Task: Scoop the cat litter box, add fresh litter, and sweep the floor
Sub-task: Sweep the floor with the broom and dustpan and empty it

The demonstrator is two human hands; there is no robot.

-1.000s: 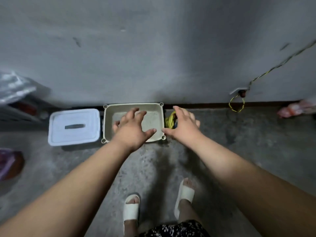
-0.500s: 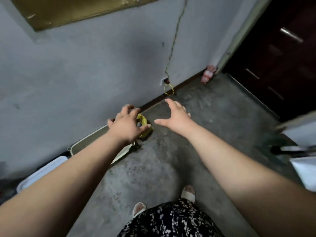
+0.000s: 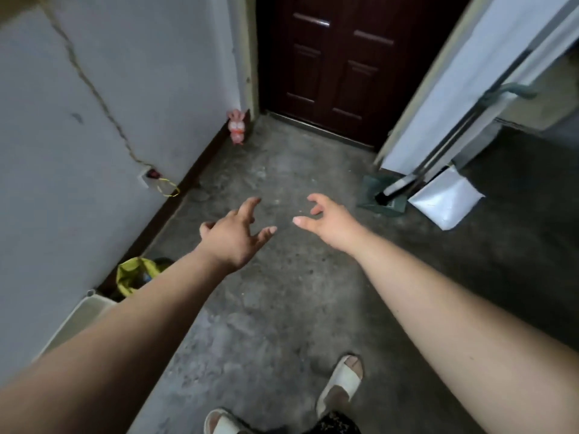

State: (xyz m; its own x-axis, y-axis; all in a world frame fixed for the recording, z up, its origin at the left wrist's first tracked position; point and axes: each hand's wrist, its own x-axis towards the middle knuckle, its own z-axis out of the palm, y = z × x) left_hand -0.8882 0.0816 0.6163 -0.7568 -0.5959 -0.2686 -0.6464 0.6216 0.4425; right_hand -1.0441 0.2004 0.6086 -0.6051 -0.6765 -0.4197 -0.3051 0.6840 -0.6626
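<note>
Head view: we are holding our left hand point(image 3: 232, 242) and right hand point(image 3: 329, 223) empty, fingers loosely spread, the litter box point(image 3: 81, 314) sitting by the wall point(image 3: 62, 151) at our left, and we are judging the broom point(image 3: 401, 184) light, stiff, best gripped mid-handle.

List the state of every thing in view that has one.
Left hand: open, holding nothing.
Right hand: open, holding nothing.
Dark brown panelled door: shut.
Yellow-green plastic bag: mouth open, on floor by wall.
Pink rabbit toy: upright in corner.
Green plastic dustpan: upright on floor, holding black broom head.
</note>
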